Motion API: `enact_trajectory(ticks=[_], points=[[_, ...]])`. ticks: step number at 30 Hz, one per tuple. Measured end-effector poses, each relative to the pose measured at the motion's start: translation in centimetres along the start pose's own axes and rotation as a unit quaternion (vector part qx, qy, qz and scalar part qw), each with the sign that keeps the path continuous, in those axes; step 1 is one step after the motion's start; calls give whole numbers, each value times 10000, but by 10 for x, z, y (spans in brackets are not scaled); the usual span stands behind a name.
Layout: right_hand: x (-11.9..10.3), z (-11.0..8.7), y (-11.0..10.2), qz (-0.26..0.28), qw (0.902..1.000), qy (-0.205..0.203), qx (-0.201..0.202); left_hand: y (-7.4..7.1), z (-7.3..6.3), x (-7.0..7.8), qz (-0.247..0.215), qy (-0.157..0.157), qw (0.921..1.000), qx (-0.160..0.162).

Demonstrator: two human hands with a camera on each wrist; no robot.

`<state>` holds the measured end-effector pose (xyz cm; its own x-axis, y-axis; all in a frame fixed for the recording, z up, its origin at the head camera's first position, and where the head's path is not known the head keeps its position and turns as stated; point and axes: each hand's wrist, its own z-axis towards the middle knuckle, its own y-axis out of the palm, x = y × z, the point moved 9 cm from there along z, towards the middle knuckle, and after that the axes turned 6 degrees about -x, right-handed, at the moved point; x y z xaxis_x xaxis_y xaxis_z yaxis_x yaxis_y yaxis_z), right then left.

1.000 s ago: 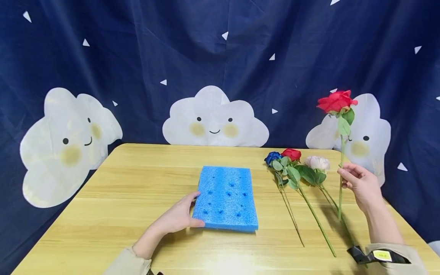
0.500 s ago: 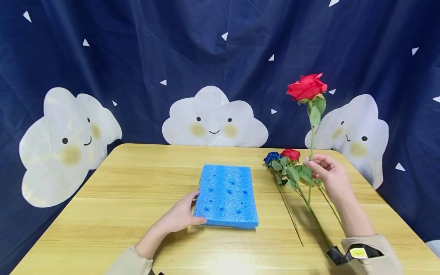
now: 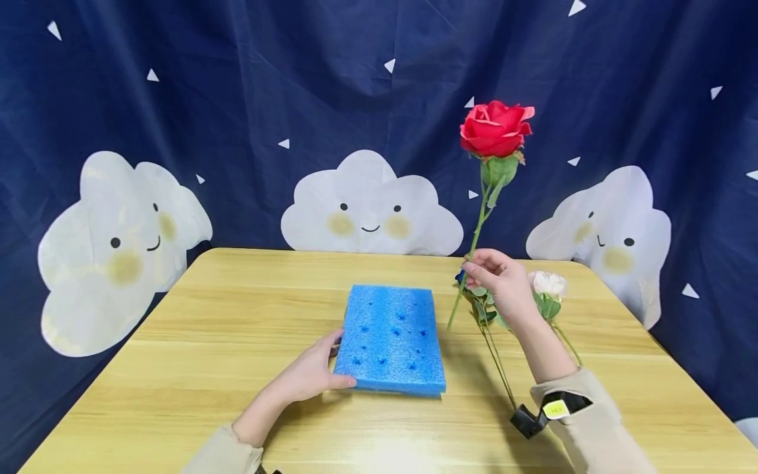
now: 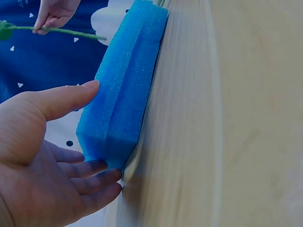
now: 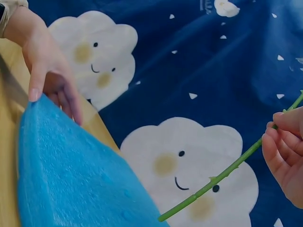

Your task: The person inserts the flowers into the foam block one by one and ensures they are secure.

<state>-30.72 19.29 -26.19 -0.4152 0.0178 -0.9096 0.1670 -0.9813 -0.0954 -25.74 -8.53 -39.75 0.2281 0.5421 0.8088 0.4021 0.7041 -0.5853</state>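
Note:
A blue foam block (image 3: 391,349) with several small holes in its top lies on the table. My left hand (image 3: 308,372) holds its near left corner, the thumb on the front edge and the fingers along the left side; the left wrist view shows the thumb and fingertips against the foam (image 4: 125,85). My right hand (image 3: 500,286) pinches the green stem of a red artificial rose (image 3: 496,130) between thumb and fingers. Its bloom is up and the stem slants down to the left, its lower end in the air near the block's right side. The right wrist view shows the bare thorny stem (image 5: 222,172).
Right of the block on the wooden table (image 3: 249,309), a blue rose (image 3: 459,277) lies partly behind my right hand, its thin stem pointing toward me. A pale pink rose (image 3: 548,284) lies farther right. A dark blue cloud-print curtain (image 3: 249,99) hangs behind the table.
My right hand has carried the red rose leftward from the table's right side toward the block, and the stem now tilts. It now covers the other red rose. My left hand stays on the block.

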Motion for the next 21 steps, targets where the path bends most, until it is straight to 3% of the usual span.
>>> enact_trajectory(ticks=[9, 21], points=[[13, 16, 39, 172, 9995, 178, -209, 2, 3, -1, -113, 84, 9999, -49], [30, 39, 73, 241, 9996, 16, -155, 0, 0, -5, -426, 186, 9989, -109]])
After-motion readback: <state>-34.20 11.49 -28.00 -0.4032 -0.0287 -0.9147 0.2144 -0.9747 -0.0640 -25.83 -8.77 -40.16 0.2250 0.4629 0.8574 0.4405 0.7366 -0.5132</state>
